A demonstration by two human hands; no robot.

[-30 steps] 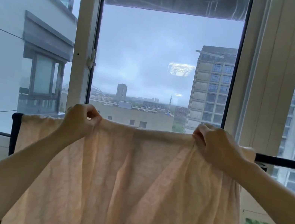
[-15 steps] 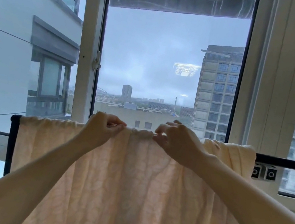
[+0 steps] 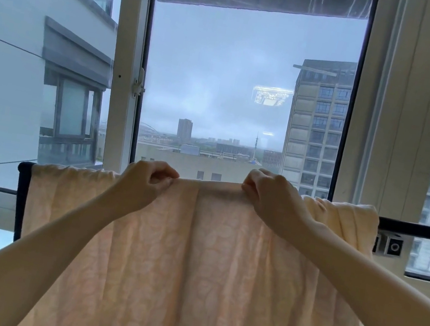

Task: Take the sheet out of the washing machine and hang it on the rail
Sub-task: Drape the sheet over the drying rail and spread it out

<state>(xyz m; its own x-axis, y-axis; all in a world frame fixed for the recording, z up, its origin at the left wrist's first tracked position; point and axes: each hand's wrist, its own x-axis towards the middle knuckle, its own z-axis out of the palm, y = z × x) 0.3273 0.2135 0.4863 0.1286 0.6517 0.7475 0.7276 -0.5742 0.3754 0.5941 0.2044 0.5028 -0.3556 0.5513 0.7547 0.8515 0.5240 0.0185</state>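
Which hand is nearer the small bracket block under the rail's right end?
Right hand: it pinches the sheet nearer the bracket; the left hand grips farther left.

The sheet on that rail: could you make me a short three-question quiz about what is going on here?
1. True or false: the sheet already hangs over the rail.
2. Which hands pinch the sheet's top edge? A) left hand only B) right hand only C) both
3. Fill in: the bare stretch of rail shows on the person's ____ side.

Key: 1 true. 2 C. 3 right.
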